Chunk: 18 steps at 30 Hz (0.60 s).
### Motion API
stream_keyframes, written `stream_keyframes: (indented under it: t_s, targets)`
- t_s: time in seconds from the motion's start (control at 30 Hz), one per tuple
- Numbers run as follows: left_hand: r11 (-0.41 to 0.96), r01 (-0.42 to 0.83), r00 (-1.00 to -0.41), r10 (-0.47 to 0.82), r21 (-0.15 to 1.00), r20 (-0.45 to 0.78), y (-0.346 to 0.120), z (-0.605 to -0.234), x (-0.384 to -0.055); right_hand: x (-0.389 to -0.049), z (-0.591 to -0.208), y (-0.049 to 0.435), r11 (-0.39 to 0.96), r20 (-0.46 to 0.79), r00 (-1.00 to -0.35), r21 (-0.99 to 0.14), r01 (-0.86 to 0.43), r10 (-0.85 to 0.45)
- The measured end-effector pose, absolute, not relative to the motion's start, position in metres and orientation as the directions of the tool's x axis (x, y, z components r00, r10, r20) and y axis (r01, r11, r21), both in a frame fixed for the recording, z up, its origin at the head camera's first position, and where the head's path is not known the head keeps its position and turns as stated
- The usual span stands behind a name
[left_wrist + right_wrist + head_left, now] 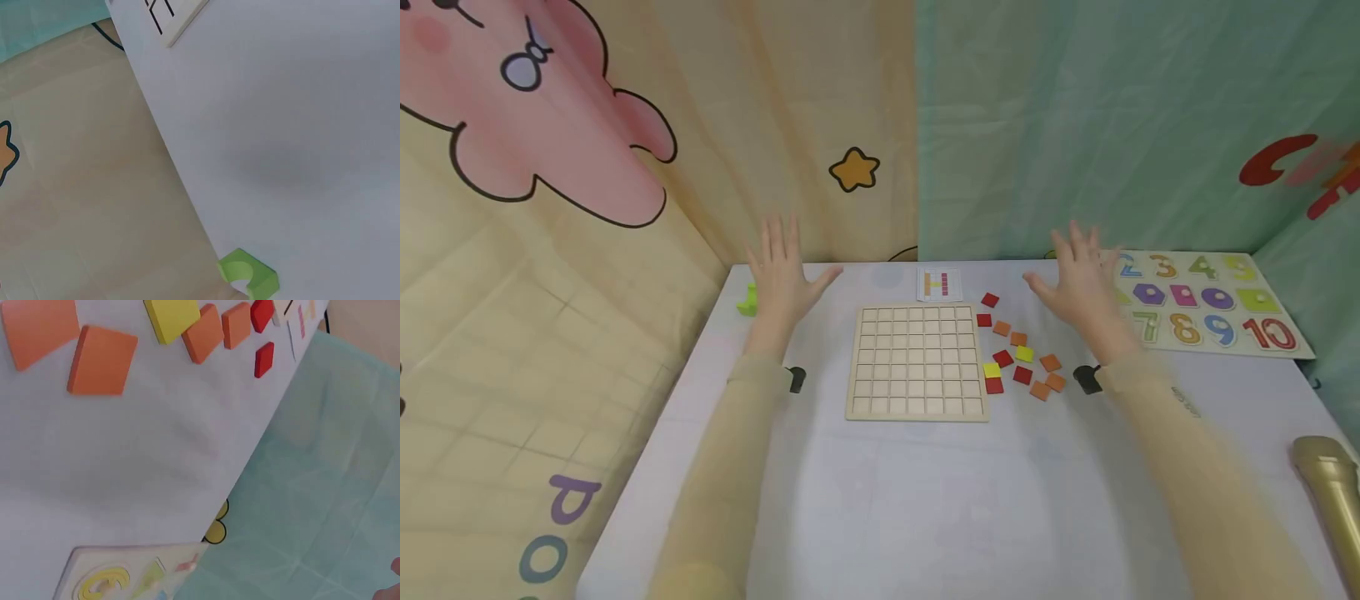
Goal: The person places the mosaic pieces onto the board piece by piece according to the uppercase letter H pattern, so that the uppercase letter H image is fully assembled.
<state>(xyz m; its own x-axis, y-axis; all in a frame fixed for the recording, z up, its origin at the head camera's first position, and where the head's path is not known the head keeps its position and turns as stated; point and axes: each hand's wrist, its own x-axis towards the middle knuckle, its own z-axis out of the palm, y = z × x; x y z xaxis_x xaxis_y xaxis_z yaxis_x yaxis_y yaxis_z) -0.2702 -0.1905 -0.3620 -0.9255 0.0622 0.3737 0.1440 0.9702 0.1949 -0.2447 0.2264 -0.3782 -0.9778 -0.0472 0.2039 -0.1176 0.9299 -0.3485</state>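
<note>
Both hands are raised with fingers spread and hold nothing. In the head view the left hand [781, 279] is left of a wooden grid board [917, 360], near a green block [747, 301]. The right hand [1081, 282] is right of the board, overlapping the left edge of a number puzzle board [1221, 341] in this view. Between the grid board and the right hand lie several loose square tiles: red [1022, 375], orange [1050, 362] and yellow [1024, 354]. The right wrist view shows an orange tile [103, 361] close up and a few fingertips [390, 592] at its edge.
A pattern card [939, 285] lies behind the grid board. A gold cylindrical object [1326, 483] stands at the table's right edge. Printed curtains [760, 125] hang along the back and left of the white table [887, 500].
</note>
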Motion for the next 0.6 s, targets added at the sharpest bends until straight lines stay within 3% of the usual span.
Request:
stream_keyframes:
  t_s: [0.3, 0.43, 0.6]
  targets:
    - [0.899, 0.235, -0.928, 0.095, 0.369, 0.359, -0.194, -0.394, -0.257, -0.236, -0.411, 0.214, 0.863, 0.181, -0.982, -0.488, -0.132, -0.048]
    - [0.848, 0.231, -0.96, 0.119, 0.478, 0.254, -0.197, -0.411, -0.251, -0.232, -0.421, 0.204, 0.833, 0.141, -0.989, -0.542, -0.109, -0.038]
    - [0.785, 0.138, -0.99, 0.12, 0.603, 0.07, -0.195, -0.427, -0.243, -0.23, -0.433, 0.196, 0.747, 0.026, -1.0, -0.665, -0.026, -0.011]
